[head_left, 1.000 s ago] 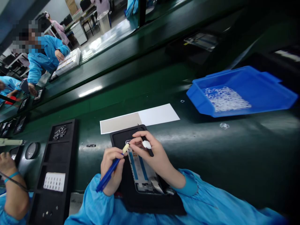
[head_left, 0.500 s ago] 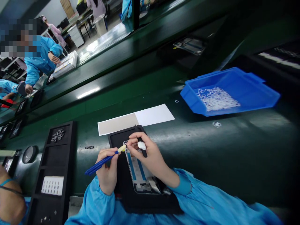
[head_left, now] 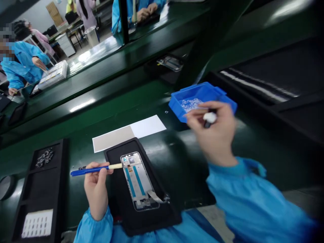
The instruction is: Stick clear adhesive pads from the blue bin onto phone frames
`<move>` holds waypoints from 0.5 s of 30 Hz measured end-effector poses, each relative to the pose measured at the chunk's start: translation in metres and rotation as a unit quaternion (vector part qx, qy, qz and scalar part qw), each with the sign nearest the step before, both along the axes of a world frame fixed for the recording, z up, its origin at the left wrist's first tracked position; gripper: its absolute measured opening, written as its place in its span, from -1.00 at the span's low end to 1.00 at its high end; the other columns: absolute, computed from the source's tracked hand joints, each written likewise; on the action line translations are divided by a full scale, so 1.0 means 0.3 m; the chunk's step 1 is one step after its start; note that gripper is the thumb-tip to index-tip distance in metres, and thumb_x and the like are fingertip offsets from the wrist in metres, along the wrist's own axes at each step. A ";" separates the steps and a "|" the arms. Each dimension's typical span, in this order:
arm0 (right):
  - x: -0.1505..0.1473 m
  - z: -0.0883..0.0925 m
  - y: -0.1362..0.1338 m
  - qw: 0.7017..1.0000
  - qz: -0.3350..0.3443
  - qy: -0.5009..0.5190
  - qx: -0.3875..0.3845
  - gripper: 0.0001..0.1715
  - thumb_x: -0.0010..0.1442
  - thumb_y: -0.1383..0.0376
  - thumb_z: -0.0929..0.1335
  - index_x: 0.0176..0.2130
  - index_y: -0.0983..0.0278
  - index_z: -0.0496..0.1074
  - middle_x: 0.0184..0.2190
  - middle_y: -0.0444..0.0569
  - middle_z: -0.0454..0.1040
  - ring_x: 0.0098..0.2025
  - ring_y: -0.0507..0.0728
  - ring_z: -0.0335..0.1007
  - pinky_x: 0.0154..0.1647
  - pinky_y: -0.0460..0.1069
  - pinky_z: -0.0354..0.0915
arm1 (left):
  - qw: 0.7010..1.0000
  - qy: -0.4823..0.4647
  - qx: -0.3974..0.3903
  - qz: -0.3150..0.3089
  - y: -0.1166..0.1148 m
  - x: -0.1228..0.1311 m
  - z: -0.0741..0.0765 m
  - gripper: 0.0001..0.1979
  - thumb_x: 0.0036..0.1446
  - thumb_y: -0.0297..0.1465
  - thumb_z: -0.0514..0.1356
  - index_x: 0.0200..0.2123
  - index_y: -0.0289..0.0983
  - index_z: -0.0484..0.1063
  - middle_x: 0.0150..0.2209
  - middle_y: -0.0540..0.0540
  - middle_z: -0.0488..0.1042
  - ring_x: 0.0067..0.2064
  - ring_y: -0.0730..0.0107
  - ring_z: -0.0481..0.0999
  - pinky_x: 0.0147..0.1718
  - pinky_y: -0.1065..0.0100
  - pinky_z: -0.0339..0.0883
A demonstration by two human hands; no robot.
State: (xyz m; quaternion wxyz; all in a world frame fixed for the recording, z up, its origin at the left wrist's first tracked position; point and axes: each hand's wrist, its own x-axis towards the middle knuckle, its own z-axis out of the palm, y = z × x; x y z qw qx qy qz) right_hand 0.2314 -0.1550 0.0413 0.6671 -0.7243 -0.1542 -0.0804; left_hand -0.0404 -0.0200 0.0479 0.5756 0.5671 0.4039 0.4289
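My left hand [head_left: 95,189] grips a blue pen-like stick [head_left: 93,170] with a cream tip. That tip reaches the upper left edge of an opened phone frame [head_left: 138,182], which has two blue strips and a loose silvery ribbon near its lower end. Under the frame lies a black tray [head_left: 162,206]. Away to the right, my right hand [head_left: 217,135] is closed around a slim black tool [head_left: 207,124] with a white lump on it, blurred by motion. It is at the near side of a blue bin [head_left: 178,109] of small white rings [head_left: 189,104], partly covering it.
A grey-and-white card [head_left: 149,126] lies beyond the tray. At the left, a black compartment tray [head_left: 62,168] holds small dark parts [head_left: 45,157] and a white sheet [head_left: 37,222]. A black rack [head_left: 253,74] stands right. Co-workers in blue sit across the bench.
My right hand has left the phone frame and moved right to the blue bin, keeping the black tool. My left hand stays by the frame, its stick now lying flatter. The view has shifted.
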 end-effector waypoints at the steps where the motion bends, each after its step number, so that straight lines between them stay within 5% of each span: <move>1: 0.077 0.001 -0.031 0.997 -0.047 -0.026 -0.057 -0.71 0.04 0.37 0.41 -0.22 0.15 0.31 -0.35 -0.08 0.44 -0.33 0.17 0.46 -0.19 0.13 0.36 | 1.000 0.005 0.006 0.000 0.004 -0.005 -0.004 -0.60 0.03 -0.19 0.39 -0.19 -0.24 0.32 -0.33 -0.05 0.63 -0.44 0.42 0.61 -0.35 0.41 0.54; 4: 0.238 -0.010 -0.098 0.971 -0.056 -0.049 -0.227 -0.70 0.04 0.41 0.41 -0.22 0.10 0.34 -0.40 -0.09 0.47 -0.20 0.31 0.47 0.00 0.29 0.28 | 0.999 0.029 0.032 -0.010 0.012 -0.010 -0.010 -0.65 0.09 -0.24 0.36 -0.18 -0.24 0.32 -0.30 -0.07 0.64 -0.40 0.41 0.63 -0.33 0.41 0.55; 7: 0.268 -0.029 -0.103 0.963 -0.055 -0.083 -0.249 -0.67 0.05 0.47 0.36 -0.21 0.09 0.36 -0.38 -0.07 0.50 -0.14 0.34 0.47 0.00 0.31 0.28 | 0.994 0.066 0.089 -0.014 0.007 -0.002 0.000 -0.66 0.10 -0.26 0.35 -0.17 -0.24 0.31 -0.31 -0.09 0.64 -0.38 0.34 0.64 -0.34 0.36 0.56; 12: 0.110 -0.045 -0.028 0.977 -0.027 -0.139 -0.158 -0.72 0.10 0.27 0.44 -0.15 0.18 0.39 -0.33 -0.02 0.52 -0.20 0.26 0.49 -0.05 0.19 0.35 | 0.972 0.136 0.187 -0.050 0.003 0.026 0.008 -0.74 0.15 -0.32 0.31 -0.17 -0.24 0.32 -0.30 -0.12 0.63 -0.26 0.26 0.66 -0.25 0.28 0.56; 15: -0.035 -0.059 0.030 0.972 0.125 -0.153 -0.126 -0.84 0.16 0.28 0.40 -0.20 0.19 0.41 -0.31 -0.03 0.52 -0.25 0.18 0.49 -0.16 0.10 0.39 | 0.947 0.192 0.237 -0.097 0.012 0.048 0.001 -0.82 0.20 -0.37 0.27 -0.17 -0.24 0.35 -0.24 -0.13 0.61 -0.16 0.24 0.64 -0.18 0.23 0.53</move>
